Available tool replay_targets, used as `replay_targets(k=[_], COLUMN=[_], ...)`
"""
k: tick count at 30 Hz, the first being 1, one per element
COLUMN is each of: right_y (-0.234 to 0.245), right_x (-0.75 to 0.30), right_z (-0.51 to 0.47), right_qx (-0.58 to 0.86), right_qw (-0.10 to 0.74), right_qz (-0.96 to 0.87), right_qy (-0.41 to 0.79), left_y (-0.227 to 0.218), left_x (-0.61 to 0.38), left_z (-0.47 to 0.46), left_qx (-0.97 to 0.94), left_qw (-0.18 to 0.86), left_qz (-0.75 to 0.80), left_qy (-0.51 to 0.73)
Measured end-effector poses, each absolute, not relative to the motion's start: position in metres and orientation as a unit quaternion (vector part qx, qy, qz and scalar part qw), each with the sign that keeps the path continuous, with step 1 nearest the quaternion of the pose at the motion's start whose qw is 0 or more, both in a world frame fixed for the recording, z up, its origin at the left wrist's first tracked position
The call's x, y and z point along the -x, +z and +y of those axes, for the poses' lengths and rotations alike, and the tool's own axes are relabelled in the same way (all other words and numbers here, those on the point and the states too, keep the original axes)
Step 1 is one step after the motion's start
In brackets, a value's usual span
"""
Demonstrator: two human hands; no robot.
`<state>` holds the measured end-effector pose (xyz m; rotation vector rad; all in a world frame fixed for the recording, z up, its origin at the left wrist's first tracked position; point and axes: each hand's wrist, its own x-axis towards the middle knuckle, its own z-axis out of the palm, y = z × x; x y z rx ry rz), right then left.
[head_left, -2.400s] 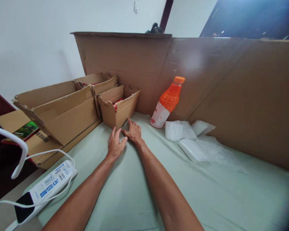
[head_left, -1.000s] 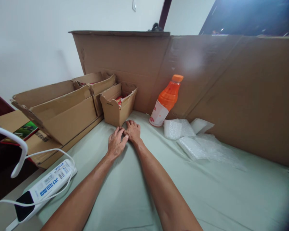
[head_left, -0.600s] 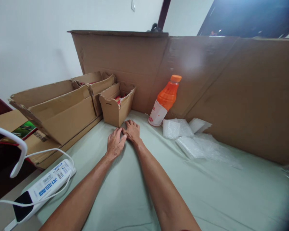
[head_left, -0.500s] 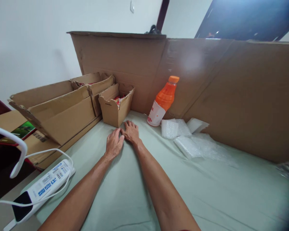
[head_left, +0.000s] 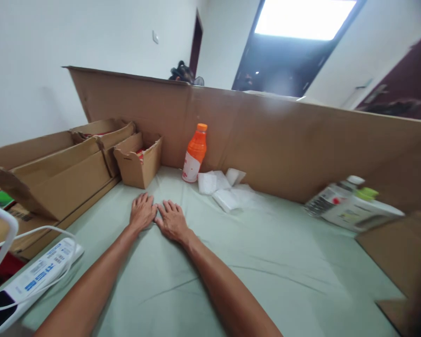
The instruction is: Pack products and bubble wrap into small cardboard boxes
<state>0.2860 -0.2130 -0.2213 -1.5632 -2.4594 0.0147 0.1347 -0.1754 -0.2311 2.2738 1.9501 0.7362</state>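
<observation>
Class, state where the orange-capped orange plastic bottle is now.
Head view, left of centre: the orange plastic bottle stands by the brown cardboard wall, between the small open cardboard box to its left and white bubble-wrap pieces to its right.

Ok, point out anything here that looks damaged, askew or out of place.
The long brown cardboard box on the left has a ragged, bent front flap. Loose white bubble-wrap pieces lie scattered near the upright orange plastic bottle. The left hand and right hand lie flat on the pale green sheet.
</observation>
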Motion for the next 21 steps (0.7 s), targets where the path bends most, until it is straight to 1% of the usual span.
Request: replay_targets(k=[7,11,14,21], right_y=[-0.224,-0.222,-0.219,-0.213], right_x=[-0.318,-0.341,-0.36,-0.401], right_z=[-0.286,-0.334,-0.367,-0.426], right_qx=[0.51,0.502,0.502,0.507], right_qw=[0.146,0.146,0.14,0.141], right_qz=[-0.848,-0.852,-0.852,-0.846], right_qy=[-0.003,0.016,0.042,0.085], left_y=[-0.235,-0.243,-0.248,-0.257], left_x=[-0.154,-0.166,-0.175,-0.195], left_z=[-0.246,-0.291,-0.317,-0.355], left_qx=[-0.795,-0.822,-0.84,-0.875], left_qw=[-0.014,-0.079,-0.103,-0.113], left_qz=[0.585,0.552,0.521,0.457], left_qy=[0.161,0.121,0.108,0.109])
